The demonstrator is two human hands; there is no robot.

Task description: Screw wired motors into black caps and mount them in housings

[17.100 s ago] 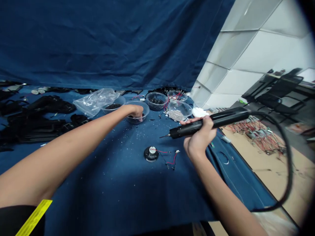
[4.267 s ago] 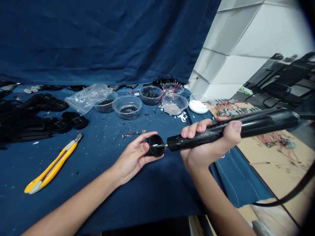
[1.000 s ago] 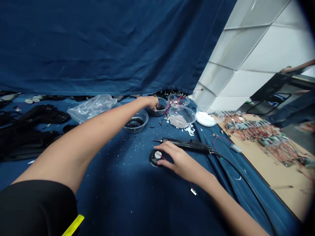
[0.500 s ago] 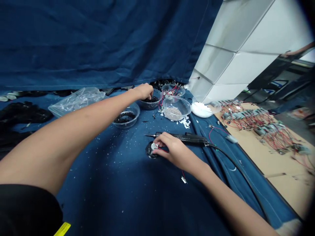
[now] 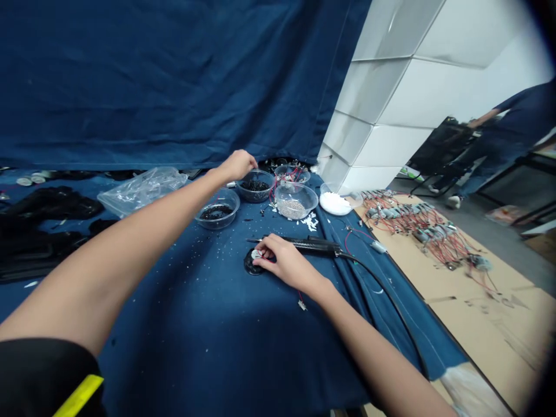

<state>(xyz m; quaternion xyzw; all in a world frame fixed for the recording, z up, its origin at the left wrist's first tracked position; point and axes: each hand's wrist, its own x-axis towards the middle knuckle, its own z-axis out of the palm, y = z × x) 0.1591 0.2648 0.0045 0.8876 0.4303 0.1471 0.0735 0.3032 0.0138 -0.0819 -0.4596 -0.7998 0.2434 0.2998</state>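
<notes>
My left hand (image 5: pixel 238 164) hovers at the rim of a clear bowl of small black pieces (image 5: pixel 255 186). Its fingers are pinched together, and whatever is between them is too small to make out. My right hand (image 5: pixel 282 262) grips a small round white part (image 5: pixel 256 255) with a red wire, pressed on a black round piece (image 5: pixel 251 266) on the blue cloth. A small white connector (image 5: pixel 302 304) hangs from a wire below that hand. Just behind the right hand lies a black electric screwdriver (image 5: pixel 313 245), its bit pointing left.
Around the left forearm are another bowl of black bits (image 5: pixel 218 209) and a clear plastic bag (image 5: pixel 143 188). Further right stand bowls of silver screws (image 5: pixel 296 201), white material (image 5: pixel 335 202) and red wires (image 5: pixel 292 174). Wired motors (image 5: pixel 434 231) cover cardboard. A person (image 5: pixel 512 127) stands beyond.
My left hand has risen out of the bowl of black pieces, fingers still pinched. The right hand keeps its grip on the white part. The view has turned slightly right.
</notes>
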